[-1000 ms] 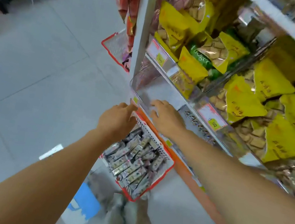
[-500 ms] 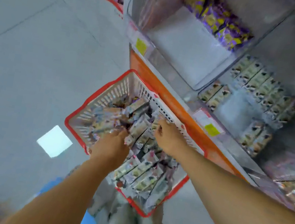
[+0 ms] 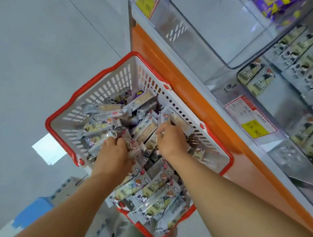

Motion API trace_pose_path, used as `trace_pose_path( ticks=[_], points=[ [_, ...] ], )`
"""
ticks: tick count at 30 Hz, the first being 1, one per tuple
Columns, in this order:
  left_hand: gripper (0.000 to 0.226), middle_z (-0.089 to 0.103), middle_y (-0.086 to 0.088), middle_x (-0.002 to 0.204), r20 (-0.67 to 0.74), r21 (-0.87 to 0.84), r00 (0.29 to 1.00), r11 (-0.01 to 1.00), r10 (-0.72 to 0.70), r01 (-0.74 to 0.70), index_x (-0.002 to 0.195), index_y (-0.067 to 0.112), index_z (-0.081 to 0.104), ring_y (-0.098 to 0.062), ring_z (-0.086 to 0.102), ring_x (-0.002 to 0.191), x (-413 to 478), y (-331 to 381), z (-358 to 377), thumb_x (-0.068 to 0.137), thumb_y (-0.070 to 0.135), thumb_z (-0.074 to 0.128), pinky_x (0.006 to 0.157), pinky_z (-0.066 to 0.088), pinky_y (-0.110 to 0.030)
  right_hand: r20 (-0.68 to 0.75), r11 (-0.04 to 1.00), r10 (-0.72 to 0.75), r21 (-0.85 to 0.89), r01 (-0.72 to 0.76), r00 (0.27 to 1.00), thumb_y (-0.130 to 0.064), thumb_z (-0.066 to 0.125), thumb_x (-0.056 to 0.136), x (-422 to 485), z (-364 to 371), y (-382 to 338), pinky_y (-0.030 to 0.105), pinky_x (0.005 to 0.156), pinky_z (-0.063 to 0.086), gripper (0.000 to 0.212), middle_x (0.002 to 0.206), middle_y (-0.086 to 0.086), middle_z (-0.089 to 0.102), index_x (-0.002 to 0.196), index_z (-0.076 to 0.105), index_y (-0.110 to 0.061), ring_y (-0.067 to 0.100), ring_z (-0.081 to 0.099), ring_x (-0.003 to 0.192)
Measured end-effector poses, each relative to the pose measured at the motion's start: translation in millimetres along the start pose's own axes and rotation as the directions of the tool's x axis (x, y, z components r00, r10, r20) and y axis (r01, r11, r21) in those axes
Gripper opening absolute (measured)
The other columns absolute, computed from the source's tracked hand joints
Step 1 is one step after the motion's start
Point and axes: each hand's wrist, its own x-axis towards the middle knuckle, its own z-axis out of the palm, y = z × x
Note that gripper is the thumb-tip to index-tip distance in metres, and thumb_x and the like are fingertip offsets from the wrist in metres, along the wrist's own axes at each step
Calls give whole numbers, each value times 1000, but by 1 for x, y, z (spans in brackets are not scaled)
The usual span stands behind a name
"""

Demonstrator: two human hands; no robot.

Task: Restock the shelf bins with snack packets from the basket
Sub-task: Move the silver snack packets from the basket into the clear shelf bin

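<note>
Head: L hand (image 3: 113, 157), R hand (image 3: 171, 140) fingers curled on snack packets (image 3: 151, 197) in basket (image 3: 98, 90).

Head camera looks steeply down, close above the basket (image 3: 81, 113), shelf bins (image 3: 237, 49) upper right.

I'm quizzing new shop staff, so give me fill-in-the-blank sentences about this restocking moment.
The left hand and the right hand are both down among the snack packets in the ____.
Its rim is coloured ____.
The shelf base beside it is ____.
The packets in the topmost bin are mainly ____.
Missing words: basket; red; orange; purple.
</note>
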Motion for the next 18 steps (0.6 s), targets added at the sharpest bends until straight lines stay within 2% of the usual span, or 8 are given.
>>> trace_pose_path(
  ticks=[2, 4, 7, 9, 11, 14, 15, 18],
  points=[
    [31, 54, -9, 107, -40, -51, 999, 999, -10, 8, 110, 10, 44, -27, 53, 99, -7, 0, -5, 92, 26, 62, 84, 49, -39, -18, 994, -66, 81, 67, 998, 0, 48, 94, -18, -10, -2, 29, 71, 40, 21, 113, 9, 55, 90, 57, -19, 21, 53, 77],
    [29, 60, -7, 90, -71, -153, 997, 988, -22, 11, 103, 12, 38, -27, 58, 83, -20, 5, -14, 91, 23, 62, 72, 51, -42, -38, 982, -117, 148, 121, 992, -4, 46, 97, -39, -25, -6, 25, 59, 33, 19, 101, 5, 52, 94, 55, -21, 11, 44, 61],
    [26, 57, -5, 78, -110, -248, 994, 968, -9, -18, 104, 13, 31, -26, 57, 69, -45, 21, -34, 95, 21, 53, 59, 46, -37, -35, 964, -166, 202, 170, 986, -7, 46, 97, -72, -51, -12, 24, 55, 32, 25, 112, 1, 45, 110, 45, -29, 8, 46, 64],
    [29, 60, -7, 81, -135, -296, 991, 954, 9, -49, 109, 12, 30, -26, 59, 69, -61, 34, -51, 96, 23, 53, 61, 50, -40, -59, 947, -182, 258, 191, 981, -7, 49, 96, -93, -70, -16, 25, 52, 36, 41, 119, 2, 46, 127, 39, -33, 12, 49, 65],
    [32, 62, -9, 84, -145, -322, 989, 944, 32, -77, 112, 15, 29, -28, 62, 69, -75, 49, -69, 95, 26, 54, 65, 54, -46, -96, 923, -193, 320, 214, 977, -6, 52, 94, -115, -88, -22, 37, 54, 44, 62, 131, 2, 44, 142, 28, -38, 22, 56, 67],
    [30, 62, -9, 90, -199, -331, 975, 930, 96, -159, 112, 19, 29, -29, 62, 70, -98, 76, -96, 96, 25, 53, 66, 54, -46, -170, 882, -232, 377, 281, 958, -5, 53, 90, -147, -116, -29, 45, 59, 47, 77, 135, 3, 41, 147, 19, -44, 24, 56, 69],
    [30, 61, -10, 93, -219, -333, 968, 923, 124, -194, 113, 19, 29, -29, 62, 72, -106, 85, -105, 96, 23, 53, 68, 54, -46, -199, 875, -239, 380, 300, 950, -6, 54, 88, -156, -126, -30, 44, 59, 47, 79, 135, 2, 41, 147, 18, -46, 21, 55, 69],
    [32, 60, -11, 100, -254, -320, 947, 907, 198, -275, 113, 19, 29, -28, 60, 77, -124, 111, -127, 93, 17, 54, 70, 52, -42, -281, 866, -242, 370, 337, 929, -10, 56, 88, -181, -151, -32, 29, 57, 41, 79, 134, -5, 41, 147, 19, -46, 5, 47, 66]
  ],
)
